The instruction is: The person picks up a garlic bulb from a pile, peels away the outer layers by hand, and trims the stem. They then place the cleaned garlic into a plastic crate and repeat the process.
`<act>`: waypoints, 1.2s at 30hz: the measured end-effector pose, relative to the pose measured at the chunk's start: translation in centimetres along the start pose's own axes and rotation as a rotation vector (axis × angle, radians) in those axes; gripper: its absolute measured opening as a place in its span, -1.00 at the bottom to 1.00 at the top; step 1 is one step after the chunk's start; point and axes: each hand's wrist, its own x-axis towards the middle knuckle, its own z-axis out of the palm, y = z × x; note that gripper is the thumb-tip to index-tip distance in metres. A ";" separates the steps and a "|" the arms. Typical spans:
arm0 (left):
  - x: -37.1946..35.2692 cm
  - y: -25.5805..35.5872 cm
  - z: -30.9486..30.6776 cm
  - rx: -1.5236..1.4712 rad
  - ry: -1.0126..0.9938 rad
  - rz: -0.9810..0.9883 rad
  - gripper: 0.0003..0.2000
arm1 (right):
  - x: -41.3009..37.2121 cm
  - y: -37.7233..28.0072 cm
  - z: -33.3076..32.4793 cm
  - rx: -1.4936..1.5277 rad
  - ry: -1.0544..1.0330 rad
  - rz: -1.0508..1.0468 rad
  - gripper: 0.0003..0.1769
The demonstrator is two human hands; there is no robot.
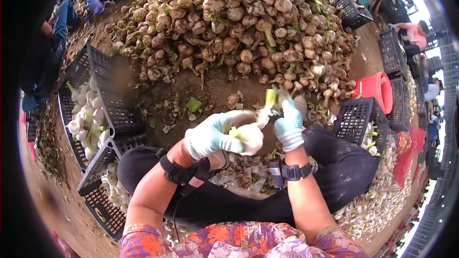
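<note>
My left hand [215, 133], in a pale knitted glove, is closed around a white garlic bulb [251, 137] with a short green stem stub pointing left. Just right of the bulb, my gloved right hand [289, 123] is closed, its fingertips partly smeared by motion. A green piece of garlic stem [270, 97] with loose papery skin [264, 115] hangs at its fingers. A small dark shape shows by the fingers; I cannot make out what it is. Between my legs lies a heap of peeled garlic skins [244, 174].
A large pile of unpeeled garlic [229, 24] fills the ground ahead. Black crates [119, 100] with white bulbs stand left; another crate [351, 122] and a red bucket [375, 91] stand right. A green scrap [193, 104] lies ahead. Other people sit left and far right.
</note>
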 end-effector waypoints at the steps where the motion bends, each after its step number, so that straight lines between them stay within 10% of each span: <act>1: 0.0 0.3 0.3 -0.042 0.011 0.022 -0.17 | 0.4 -1.8 -1.8 -0.558 -0.069 -0.313 -0.57; 3: 0.5 -0.4 -1.0 0.115 0.000 0.060 -0.03 | -0.5 -2.2 -2.9 1.065 -0.178 0.383 -0.58; 5: 1.1 -1.4 -2.2 0.283 -0.023 0.100 -0.01 | -0.9 -2.6 -3.6 1.362 -0.516 0.666 -0.56; 7: 0.7 -0.8 -1.3 0.241 -0.010 0.045 -0.07 | -1.4 -6.4 -3.3 1.154 -0.651 0.765 -0.57; 10: 0.4 -0.8 0.3 0.197 0.157 0.035 -0.20 | -2.8 -6.3 -2.3 0.270 -0.478 0.035 -0.62; 15: 0.3 -3.2 2.1 0.146 0.324 0.217 -0.48 | -4.9 -6.7 -0.5 0.315 -0.104 0.134 -0.82; 17: 0.7 -3.4 2.8 0.116 0.438 0.194 -0.54 | -5.0 -6.2 -0.8 0.879 -0.080 0.531 -0.80; 19: 0.9 -3.0 3.6 -0.094 0.341 0.255 -0.56 | -4.7 -5.7 -1.3 0.591 0.123 0.478 -0.79; 24: 2.5 -2.4 4.2 -0.265 0.188 0.315 -0.56 | -5.3 1.0 -2.7 0.831 0.000 0.722 -0.66; 26: 3.1 -3.1 3.9 -0.332 0.217 0.280 -0.66 | -4.6 -3.9 -4.7 0.327 -0.080 0.078 -0.54; 27: 3.5 -3.2 4.1 -0.408 0.243 0.246 -0.76 | -4.3 -6.2 -5.5 0.842 -0.235 0.409 -0.55; 29: 4.6 -3.4 5.4 -0.427 0.312 0.239 -0.76 | -4.2 -5.6 -4.9 0.174 -0.082 -0.084 -0.67; 36: 6.1 -4.6 5.0 -0.636 0.310 0.280 -0.66 | -5.4 0.0 -4.0 0.727 0.178 0.546 -0.77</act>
